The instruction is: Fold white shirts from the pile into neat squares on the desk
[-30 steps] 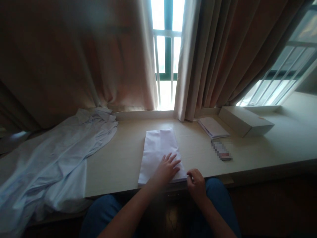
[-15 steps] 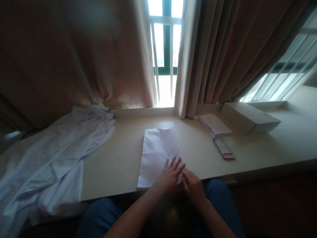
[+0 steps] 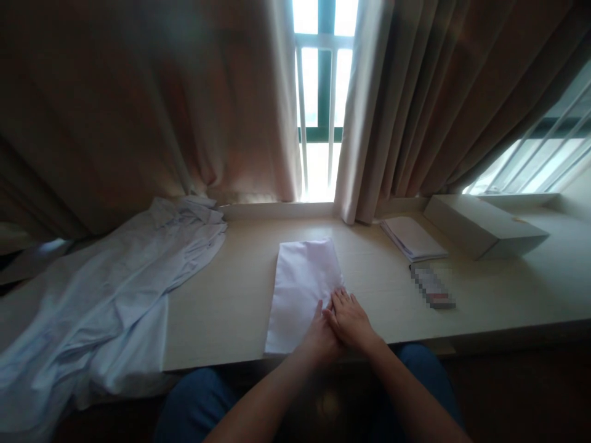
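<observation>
A folded white cloth [image 3: 298, 286] lies flat on the table in front of me, its near edge close to the table's front edge. My left hand [image 3: 322, 332] rests on the cloth's near right corner; its fingers are partly hidden beneath my other hand. My right hand [image 3: 351, 317] lies over the left fingers at the cloth's right edge, its own fingers stretched out flat and close together. Neither hand grasps anything that I can see.
A large crumpled white cloth [image 3: 138, 271] covers the table's left end. To the right are a folded white stack [image 3: 415, 238], a blurred-out small object [image 3: 434, 288] and a pale box [image 3: 489, 227]. Curtains [image 3: 249, 123] hang behind the table [image 3: 221, 301].
My right hand has moved up and over the left fingers, from beside them. The folded cloth stays on the table; the whole view has shifted slightly.
</observation>
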The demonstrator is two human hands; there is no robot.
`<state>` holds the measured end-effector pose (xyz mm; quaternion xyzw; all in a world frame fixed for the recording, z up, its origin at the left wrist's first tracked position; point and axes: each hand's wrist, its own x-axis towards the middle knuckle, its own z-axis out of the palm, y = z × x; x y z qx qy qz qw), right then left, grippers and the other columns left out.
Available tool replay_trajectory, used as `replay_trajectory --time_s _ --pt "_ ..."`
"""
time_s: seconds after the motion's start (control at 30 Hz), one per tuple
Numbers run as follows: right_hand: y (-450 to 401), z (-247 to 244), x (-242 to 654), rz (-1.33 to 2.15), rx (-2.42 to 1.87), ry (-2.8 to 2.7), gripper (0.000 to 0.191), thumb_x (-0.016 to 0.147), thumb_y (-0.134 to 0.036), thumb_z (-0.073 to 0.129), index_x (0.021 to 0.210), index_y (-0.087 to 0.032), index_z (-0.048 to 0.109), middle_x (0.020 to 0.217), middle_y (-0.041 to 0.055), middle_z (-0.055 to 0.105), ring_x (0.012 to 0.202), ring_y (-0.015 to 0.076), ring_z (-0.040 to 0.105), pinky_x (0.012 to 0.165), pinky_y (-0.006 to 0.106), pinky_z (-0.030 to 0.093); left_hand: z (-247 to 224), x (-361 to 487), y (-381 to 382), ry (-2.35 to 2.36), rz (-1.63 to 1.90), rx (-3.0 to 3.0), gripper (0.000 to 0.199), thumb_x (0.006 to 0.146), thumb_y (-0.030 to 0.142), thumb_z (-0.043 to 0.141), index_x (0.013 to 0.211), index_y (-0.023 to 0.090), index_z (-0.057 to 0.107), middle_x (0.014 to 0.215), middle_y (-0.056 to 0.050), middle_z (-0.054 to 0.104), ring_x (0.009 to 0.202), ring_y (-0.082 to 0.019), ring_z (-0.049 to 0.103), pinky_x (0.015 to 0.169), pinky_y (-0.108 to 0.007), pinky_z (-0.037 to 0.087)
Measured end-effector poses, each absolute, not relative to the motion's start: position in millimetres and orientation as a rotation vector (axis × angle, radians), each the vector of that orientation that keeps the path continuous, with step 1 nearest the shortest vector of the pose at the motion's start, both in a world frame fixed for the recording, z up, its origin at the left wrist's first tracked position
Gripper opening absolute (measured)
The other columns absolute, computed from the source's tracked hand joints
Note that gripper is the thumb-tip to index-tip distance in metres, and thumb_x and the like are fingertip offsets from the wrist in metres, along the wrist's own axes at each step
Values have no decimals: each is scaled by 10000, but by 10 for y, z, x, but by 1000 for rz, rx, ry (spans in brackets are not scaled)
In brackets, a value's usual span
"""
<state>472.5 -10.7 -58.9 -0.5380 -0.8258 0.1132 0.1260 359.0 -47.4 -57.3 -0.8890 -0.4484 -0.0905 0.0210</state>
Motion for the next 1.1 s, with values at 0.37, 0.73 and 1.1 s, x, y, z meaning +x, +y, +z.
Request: replay_trajectory --time_s 0.37,0.73,1.1 --pt "350 -617 4578 338 -1657 -2409 828 932 -650 162 1515 -63 189 1579 128 98 1462 247 29 1170 406 47 -565 3492 -465 -1415 -438 -2821 811 875 655 353 1528 272 61 1595 -55 84 1463 -289 30 1154 -532 -50" --pt "603 -674 4488 435 -1740 -2451 866 913 -664 195 1520 -49 140 1587 131 41 1459 249 -55 1162 419 -18 -543 3489 -463 -1384 -524 -2798 790 853 605 462 1514 265 193 1579 -39 202 1460 -309 -4 1139 -579 -108" --pt "810 -619 4357 416 -1847 -2413 863 907 -619 300 1529 -73 56 1590 98 -27 1452 227 -109 1155 415 -70 -579 3474 -467 -1460 -484 -2805 813 855 652 402 1524 261 157 1584 -73 179 1454 -330 43 1156 -553 -19"
